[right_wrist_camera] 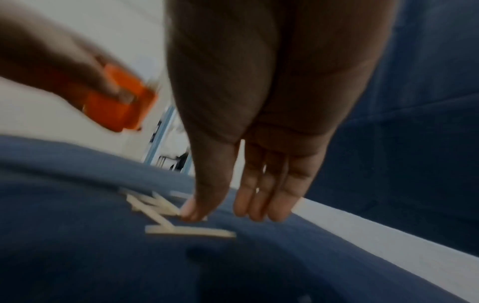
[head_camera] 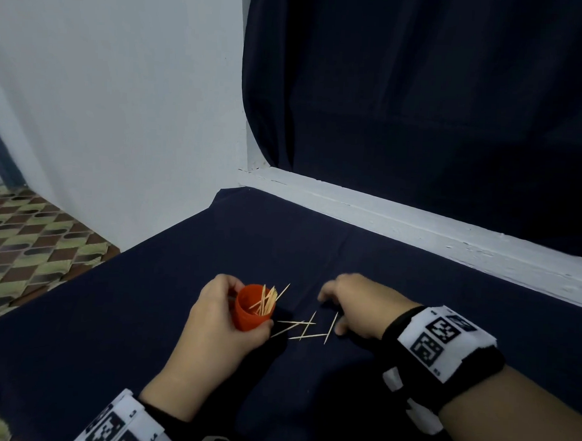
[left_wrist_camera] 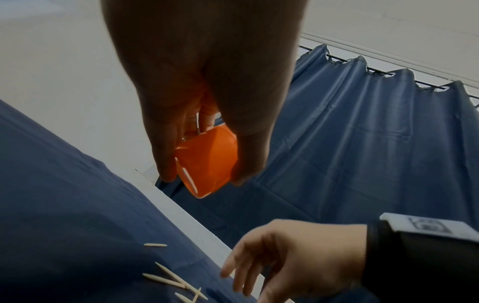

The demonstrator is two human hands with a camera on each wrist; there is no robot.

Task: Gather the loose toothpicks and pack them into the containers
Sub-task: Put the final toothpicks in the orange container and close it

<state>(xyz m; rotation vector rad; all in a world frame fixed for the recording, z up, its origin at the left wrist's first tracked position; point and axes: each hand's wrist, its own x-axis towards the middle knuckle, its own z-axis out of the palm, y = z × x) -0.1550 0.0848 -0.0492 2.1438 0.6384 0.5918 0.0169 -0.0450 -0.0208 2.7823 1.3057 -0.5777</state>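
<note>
My left hand (head_camera: 222, 314) grips a small orange container (head_camera: 251, 310), held a little above the dark blue cloth (head_camera: 145, 314) and tipped to the right. Several toothpicks (head_camera: 269, 298) stick out of its open mouth. In the left wrist view the orange container (left_wrist_camera: 207, 162) shows between thumb and fingers. Several loose toothpicks (head_camera: 303, 327) lie crossed on the cloth just right of the container. My right hand (head_camera: 356, 303) hovers over them, fingers straight and pointing down, holding nothing. The right wrist view is blurred and shows the fingertips (right_wrist_camera: 256, 207) beside the loose toothpicks (right_wrist_camera: 166, 213).
A white ledge (head_camera: 416, 225) runs along the table's far edge, with a dark curtain (head_camera: 422, 92) behind it. A white wall (head_camera: 121, 96) stands at the left. Patterned floor (head_camera: 32, 235) shows beyond the table's left edge.
</note>
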